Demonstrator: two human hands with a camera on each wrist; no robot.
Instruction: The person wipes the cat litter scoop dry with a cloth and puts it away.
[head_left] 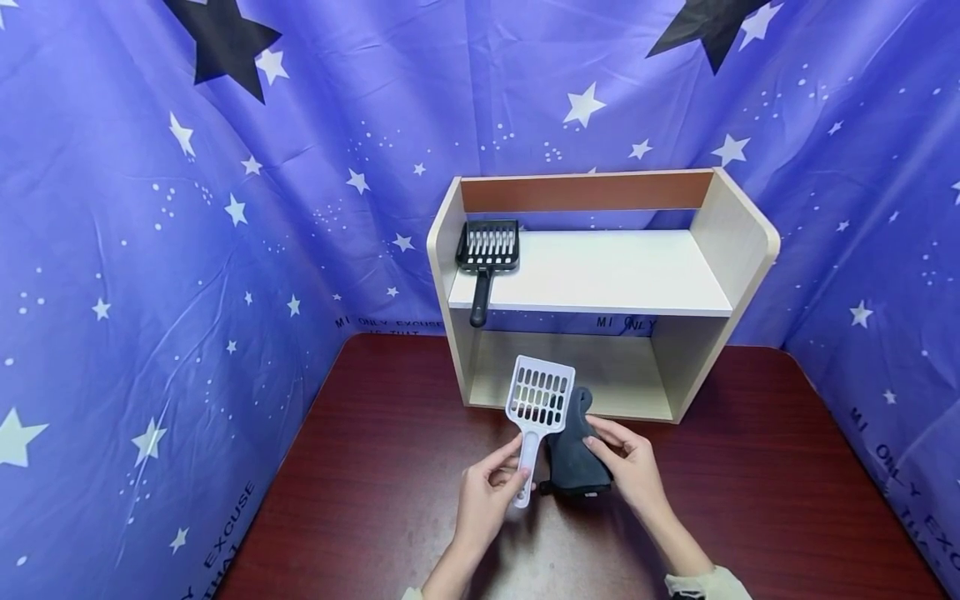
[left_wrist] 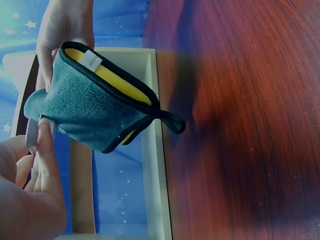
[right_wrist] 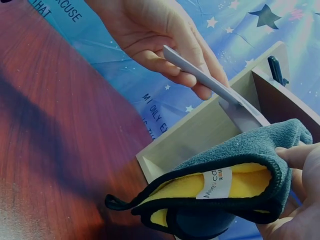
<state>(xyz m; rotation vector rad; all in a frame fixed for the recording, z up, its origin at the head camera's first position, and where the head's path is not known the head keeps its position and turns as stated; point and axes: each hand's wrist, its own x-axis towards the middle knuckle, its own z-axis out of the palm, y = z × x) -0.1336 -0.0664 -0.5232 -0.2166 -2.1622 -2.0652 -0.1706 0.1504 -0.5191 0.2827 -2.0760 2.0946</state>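
My left hand (head_left: 483, 500) pinches the handle of a light grey slotted litter scoop (head_left: 529, 446), its head pointing up and away. In my right hand (head_left: 633, 467) is a folded dark grey-green cloth (head_left: 577, 454), gripped between thumb and fingers just right of the scoop. The right wrist view shows the cloth's yellow lining (right_wrist: 245, 182), black edging, a white label (right_wrist: 214, 183) and a hanging loop (right_wrist: 117, 202). Seen edge-on there, the scoop handle (right_wrist: 195, 75) lies between the left thumb and fingers. Both things are held above the table, close together.
Beyond my hands stands a two-level wooden shelf (head_left: 720, 333) on the dark red table (head_left: 360, 467). A black slotted scoop (head_left: 487, 250) lies at the left of its white upper board, handle jutting over the front edge. Blue star-patterned curtains (head_left: 315, 167) hang around the table.
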